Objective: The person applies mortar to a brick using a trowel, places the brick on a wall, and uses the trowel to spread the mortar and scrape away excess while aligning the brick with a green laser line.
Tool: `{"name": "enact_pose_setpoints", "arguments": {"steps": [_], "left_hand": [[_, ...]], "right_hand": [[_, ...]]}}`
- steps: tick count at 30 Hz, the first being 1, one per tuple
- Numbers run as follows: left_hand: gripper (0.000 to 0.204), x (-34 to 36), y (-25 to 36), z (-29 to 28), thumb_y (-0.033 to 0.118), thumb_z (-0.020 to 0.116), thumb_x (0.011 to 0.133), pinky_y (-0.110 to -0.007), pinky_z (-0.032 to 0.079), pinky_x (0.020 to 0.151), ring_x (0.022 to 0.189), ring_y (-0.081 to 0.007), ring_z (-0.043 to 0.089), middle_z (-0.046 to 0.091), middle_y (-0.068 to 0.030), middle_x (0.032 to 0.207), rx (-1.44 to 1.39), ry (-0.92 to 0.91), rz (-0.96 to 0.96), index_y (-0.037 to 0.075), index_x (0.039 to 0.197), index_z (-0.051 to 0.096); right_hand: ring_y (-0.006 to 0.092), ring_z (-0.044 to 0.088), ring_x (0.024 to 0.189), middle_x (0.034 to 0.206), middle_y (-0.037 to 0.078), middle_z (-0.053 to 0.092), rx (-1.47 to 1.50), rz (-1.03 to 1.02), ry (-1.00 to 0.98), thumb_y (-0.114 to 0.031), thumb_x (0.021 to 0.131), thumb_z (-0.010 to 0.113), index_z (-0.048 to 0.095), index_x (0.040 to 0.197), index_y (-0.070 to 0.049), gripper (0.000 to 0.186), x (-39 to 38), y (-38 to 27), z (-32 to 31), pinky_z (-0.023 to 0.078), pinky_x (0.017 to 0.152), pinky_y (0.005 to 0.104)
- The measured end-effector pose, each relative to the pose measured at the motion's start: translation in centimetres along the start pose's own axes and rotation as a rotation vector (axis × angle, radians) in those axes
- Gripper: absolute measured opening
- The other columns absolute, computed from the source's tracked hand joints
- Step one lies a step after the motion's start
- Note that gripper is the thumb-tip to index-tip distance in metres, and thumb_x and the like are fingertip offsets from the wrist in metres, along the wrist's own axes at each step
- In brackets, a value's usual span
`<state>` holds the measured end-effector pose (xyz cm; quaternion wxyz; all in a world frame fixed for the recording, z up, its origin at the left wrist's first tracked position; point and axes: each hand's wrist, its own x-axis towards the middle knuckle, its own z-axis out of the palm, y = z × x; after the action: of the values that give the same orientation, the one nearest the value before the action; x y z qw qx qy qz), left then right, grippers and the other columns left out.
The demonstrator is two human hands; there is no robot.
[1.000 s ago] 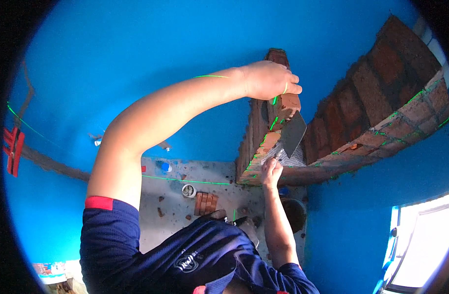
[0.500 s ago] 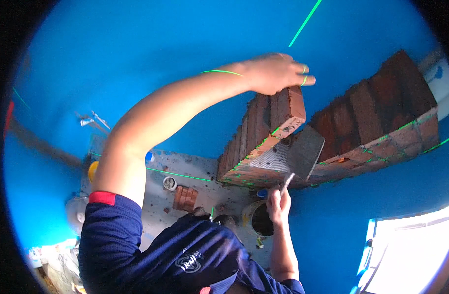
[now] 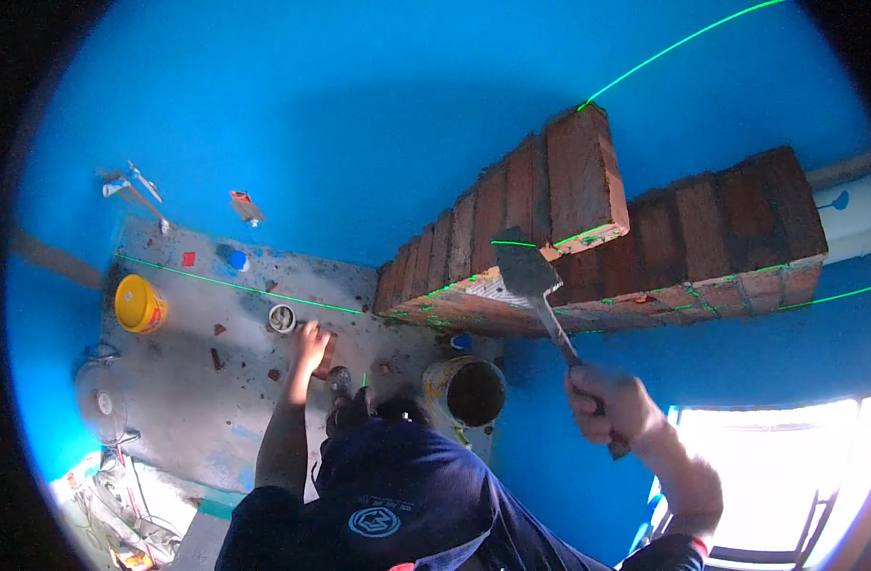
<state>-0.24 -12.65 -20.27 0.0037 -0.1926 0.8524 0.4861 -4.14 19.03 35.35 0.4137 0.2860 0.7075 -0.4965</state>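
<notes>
My right hand (image 3: 611,409) is wrapped round the handle of a trowel (image 3: 561,328). Its flat grey blade (image 3: 528,271) points up in front of the stepped brick wall (image 3: 469,228), near the endmost top brick (image 3: 583,181). Down by the floor, my left hand (image 3: 309,350) has its fingers closed at a reddish brick (image 3: 327,358); the hand covers part of it. A small white pot (image 3: 282,319) with grey contents stands beside that hand.
A yellow bucket (image 3: 140,305) stands at the left on the grey floor (image 3: 216,381). Nearer the wall is a large round bucket (image 3: 476,392) with a dark inside. Green laser lines (image 3: 683,48) cross the blue wall (image 3: 359,133). A bright window (image 3: 759,466) is at lower right.
My left hand has left the top brick of the wall and gone down to the bricks on the floor. The trowel in my right hand has swung away rightward, its blade now pointing up.
</notes>
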Motion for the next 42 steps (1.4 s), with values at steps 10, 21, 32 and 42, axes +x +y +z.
{"name": "enact_pose_setpoints", "arguments": {"steps": [10, 21, 32, 42], "left_hand": [[0.053, -15.9, -17.3, -1.7, 0.034, 0.079, 0.066, -0.040, 0.050, 0.085, 0.098, -0.0346, 0.064, 0.066, -0.0227, 0.102, 0.161, -0.102, -0.440, -0.002, 0.103, 0.064], [0.050, -10.4, -21.2, -2.0, 0.030, 0.074, 0.071, -0.041, 0.049, 0.084, 0.098, -0.0346, 0.063, 0.067, -0.0211, 0.100, 0.125, -0.050, -0.321, -0.004, 0.106, 0.062], [0.042, -13.4, -23.8, -0.2, 0.031, 0.075, 0.072, -0.042, 0.050, 0.084, 0.097, -0.0334, 0.064, 0.067, -0.0201, 0.099, 0.002, -0.138, -0.582, -0.002, 0.096, 0.066], [0.043, -14.5, -25.5, -0.7, 0.035, 0.074, 0.072, -0.042, 0.050, 0.082, 0.094, -0.0355, 0.063, 0.067, -0.0202, 0.098, 0.499, -0.285, -0.139, 0.000, 0.096, 0.067]], "right_hand": [[0.0043, 0.036, 0.046, 0.066, -0.005, 0.041, 0.301, -0.067, -0.083, -0.024, 0.097, 0.046, 0.048, 0.089, -0.010, 0.016, 3.6, -5.4, 2.2, 0.030, 0.040, 0.0228], [0.0031, 0.041, 0.048, 0.064, -0.005, 0.043, 0.341, -0.182, -0.143, -0.019, 0.097, 0.047, 0.047, 0.086, -0.009, 0.015, 7.7, -10.7, 1.7, 0.035, 0.041, 0.0211], [0.0054, 0.042, 0.049, 0.065, -0.004, 0.044, 0.381, -0.310, -0.144, -0.007, 0.090, 0.044, 0.049, 0.089, -0.005, 0.005, 11.2, -13.3, 1.7, 0.037, 0.043, 0.0216], [0.0035, 0.042, 0.048, 0.066, -0.005, 0.044, 0.454, -0.398, -0.159, -0.007, 0.093, 0.042, 0.049, 0.095, -0.003, 0.008, 7.9, -14.2, 2.6, 0.036, 0.041, 0.0205]]}}
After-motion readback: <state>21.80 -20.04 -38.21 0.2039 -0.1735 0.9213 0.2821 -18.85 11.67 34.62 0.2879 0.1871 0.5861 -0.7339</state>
